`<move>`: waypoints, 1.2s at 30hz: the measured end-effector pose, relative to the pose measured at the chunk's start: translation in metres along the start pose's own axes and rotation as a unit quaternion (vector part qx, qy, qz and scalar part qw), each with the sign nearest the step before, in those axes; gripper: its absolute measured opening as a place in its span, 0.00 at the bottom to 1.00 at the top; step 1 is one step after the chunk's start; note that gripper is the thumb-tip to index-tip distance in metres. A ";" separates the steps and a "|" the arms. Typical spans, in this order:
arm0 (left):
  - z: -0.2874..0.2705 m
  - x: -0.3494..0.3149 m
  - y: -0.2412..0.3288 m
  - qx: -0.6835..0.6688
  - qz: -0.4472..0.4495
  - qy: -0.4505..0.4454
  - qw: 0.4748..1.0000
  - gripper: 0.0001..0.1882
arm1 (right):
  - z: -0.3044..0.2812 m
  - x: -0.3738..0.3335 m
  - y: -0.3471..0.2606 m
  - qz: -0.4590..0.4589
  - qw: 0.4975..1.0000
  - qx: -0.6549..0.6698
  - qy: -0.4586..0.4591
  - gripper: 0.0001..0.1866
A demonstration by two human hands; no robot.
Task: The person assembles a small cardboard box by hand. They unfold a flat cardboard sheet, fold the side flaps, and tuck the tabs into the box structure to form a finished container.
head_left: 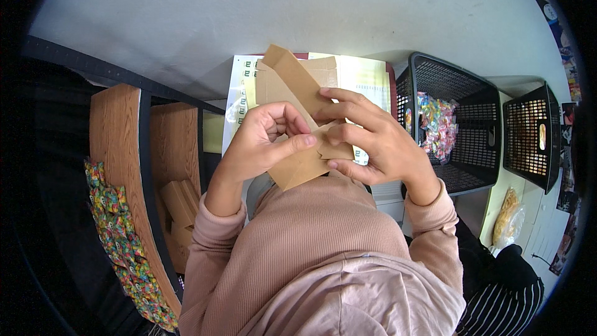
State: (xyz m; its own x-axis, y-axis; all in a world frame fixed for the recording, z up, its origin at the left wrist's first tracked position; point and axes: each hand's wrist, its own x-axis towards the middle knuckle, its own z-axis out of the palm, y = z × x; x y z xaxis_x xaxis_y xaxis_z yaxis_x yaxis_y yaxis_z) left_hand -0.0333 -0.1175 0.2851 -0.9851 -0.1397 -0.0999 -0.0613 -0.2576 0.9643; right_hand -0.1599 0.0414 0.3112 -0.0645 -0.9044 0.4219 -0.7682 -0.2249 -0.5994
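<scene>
a person's bare hands worked over a partly folded cardboard box (300, 84), which slanted from beyond the fingertips back toward the body, between the two palms. the right hand (379, 134) was clamped on the box, fingers spread along its wall and thumb by the near flap; the left hand (273, 137) curled in from the opposite side, its thumb tip at the board, though whether thumb and finger pinched an edge could not be told.

the likeliest trouble, it seemed, was a creased or torn flap, should the left thumb have pressed away from the fold line; a slackened right grip might have let the long wall spring open and skew the corners.

just beyond the left hand, a white sheet (238, 84) carried bold green printed marks, partly covered. past the right fingertips, a pale yellow sheet (364, 71) bore print too fine to read. the box's visible faces looked plain. to the right hand's right, wrapped sweets (437, 124) in a black crate (476, 112) showed colours but no legible lettering.
</scene>
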 end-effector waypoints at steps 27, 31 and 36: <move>0.003 -0.003 -0.003 -0.043 0.015 0.013 0.999 0.09 | -0.004 -0.007 0.004 -0.051 0.994 0.050 0.079 0.12; 0.008 -0.003 0.000 -0.068 0.032 0.026 0.997 0.09 | -0.001 -0.009 0.004 -0.081 0.988 0.025 0.126 0.11; 0.009 -0.004 -0.003 -0.065 0.045 0.030 0.996 0.09 | 0.002 -0.010 0.002 -0.092 0.984 0.047 0.147 0.10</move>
State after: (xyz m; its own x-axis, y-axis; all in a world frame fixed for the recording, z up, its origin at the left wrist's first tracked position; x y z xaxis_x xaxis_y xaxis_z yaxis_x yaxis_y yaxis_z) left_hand -0.0302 -0.1078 0.2851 -0.9740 -0.2241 -0.0327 0.0521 -0.3622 0.9306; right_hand -0.1593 0.0490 0.3046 -0.1218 -0.7041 0.6995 -0.7225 -0.4203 -0.5489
